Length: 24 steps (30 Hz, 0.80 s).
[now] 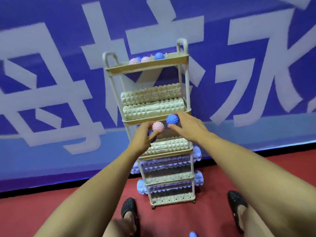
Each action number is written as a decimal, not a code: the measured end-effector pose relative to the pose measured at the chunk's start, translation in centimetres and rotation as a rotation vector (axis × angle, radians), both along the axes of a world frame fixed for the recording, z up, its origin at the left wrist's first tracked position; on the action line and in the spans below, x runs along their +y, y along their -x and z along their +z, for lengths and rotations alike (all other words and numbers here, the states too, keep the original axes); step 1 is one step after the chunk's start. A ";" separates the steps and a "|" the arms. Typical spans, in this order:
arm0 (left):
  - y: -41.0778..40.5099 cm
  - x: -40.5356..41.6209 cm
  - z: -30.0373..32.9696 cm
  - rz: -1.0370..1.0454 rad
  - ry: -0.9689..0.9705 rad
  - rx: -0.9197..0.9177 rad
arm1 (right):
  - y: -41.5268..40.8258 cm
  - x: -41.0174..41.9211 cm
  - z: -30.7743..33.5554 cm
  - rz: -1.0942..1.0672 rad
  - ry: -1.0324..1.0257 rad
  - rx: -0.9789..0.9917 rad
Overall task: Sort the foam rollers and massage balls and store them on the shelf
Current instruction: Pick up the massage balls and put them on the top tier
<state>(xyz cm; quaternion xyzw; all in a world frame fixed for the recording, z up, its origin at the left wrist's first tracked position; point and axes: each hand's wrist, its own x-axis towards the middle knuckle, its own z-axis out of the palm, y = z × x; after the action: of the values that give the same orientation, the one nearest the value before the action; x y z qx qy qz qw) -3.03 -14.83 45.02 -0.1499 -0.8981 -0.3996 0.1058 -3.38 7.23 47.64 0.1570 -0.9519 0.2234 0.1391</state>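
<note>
A: Backdrop: blue banner (pixel 51 82) with large pale characters, above red flooring (pixel 51 211).

B: Fingers first, please.

A: Left hand (pixel 142 140): fingers curled round a pink spiked ball (pixel 158 126); a second ball, dark blue (pixel 151 133), shows partly under the same fingers. Right hand (pixel 186 126): fingers and thumb curled round a blue spiked ball (pixel 172 119). Both hands are held in front of the shelf (pixel 186 82), level with its second tier.

B: Shelf contents?

A: Top tray: two pink balls (pixel 134 61) and a blue ball (pixel 159 56), with one more blue partly hidden between the pinks. Second tier: two cream foam rollers (pixel 153 109), one behind the other. Third tier: one cream roller (pixel 168 146), lying just below the hands. Lower two tiers: lavender rollers (pixel 198 153), ends sticking out past the frame on both sides.

B: Floor items?

A: One blue ball (pixel 192 234) at the bottom edge, between two feet in black perforated clogs (pixel 130 211).
</note>
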 end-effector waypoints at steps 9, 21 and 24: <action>2.8 -1.6 14.1 0.094 0.054 0.345 | 3.9 -1.3 14.9 -0.006 0.034 0.351; 12.2 -2.0 25.8 0.253 0.195 0.518 | 13.9 -3.9 22.2 -0.088 -0.085 0.315; 15.1 -2.9 26.7 0.326 0.228 0.455 | 15.8 -4.5 21.9 -0.084 -0.067 0.293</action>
<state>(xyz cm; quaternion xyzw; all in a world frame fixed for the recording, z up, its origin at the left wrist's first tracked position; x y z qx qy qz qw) -18.18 -17.72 71.72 -0.1002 -0.9027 -0.2299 0.3496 -19.20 2.74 69.59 0.1524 -0.9341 0.1603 0.2803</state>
